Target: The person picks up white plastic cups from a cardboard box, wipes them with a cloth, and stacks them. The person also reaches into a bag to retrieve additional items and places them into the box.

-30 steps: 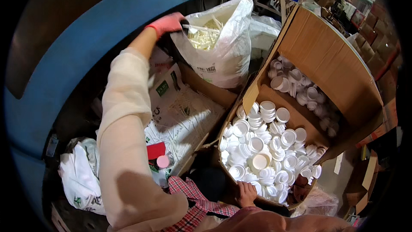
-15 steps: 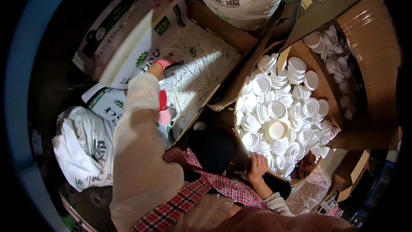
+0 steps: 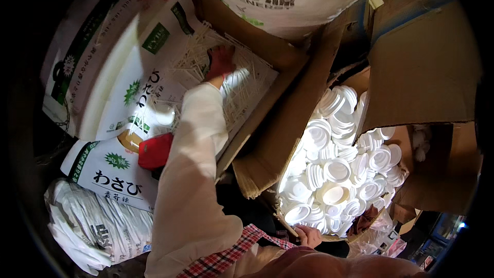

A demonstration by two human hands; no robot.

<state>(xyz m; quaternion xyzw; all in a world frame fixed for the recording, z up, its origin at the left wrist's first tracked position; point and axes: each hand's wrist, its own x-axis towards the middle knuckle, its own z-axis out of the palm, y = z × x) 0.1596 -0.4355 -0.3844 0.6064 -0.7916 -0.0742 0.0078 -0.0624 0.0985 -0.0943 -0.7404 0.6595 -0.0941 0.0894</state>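
Left hand [image 3: 222, 63] among white sticks [image 3: 237, 104], grip unclear, right hand [image 3: 309, 235] partly hidden

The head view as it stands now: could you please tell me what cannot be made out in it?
Head view, left hand: its own back and shadow hide whether it holds any white sticks.
Head view, large white sack: the upper edge cuts off its top.
Head view, white lids: upper ones hide those beneath; a cardboard flap overlaps some.

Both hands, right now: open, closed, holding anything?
Left hand: among thin white sticks; grip can't be told.
Right hand: beside the white lids; grip can't be told.
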